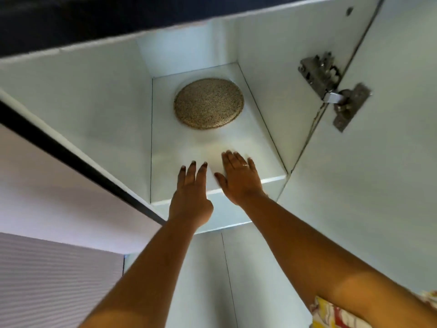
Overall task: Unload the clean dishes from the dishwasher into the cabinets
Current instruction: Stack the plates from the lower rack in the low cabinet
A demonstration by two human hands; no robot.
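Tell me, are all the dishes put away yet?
One plate sits on the shelf. The left hand and right hand are open at the shelf's front, holding nothing. The dishwasher is out of view, so what's left cannot be told.

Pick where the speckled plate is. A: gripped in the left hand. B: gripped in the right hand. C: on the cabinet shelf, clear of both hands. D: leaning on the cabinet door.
C: the speckled plate rests on the cabinet shelf, beyond the left hand and right hand, whose straight fingers hold nothing.
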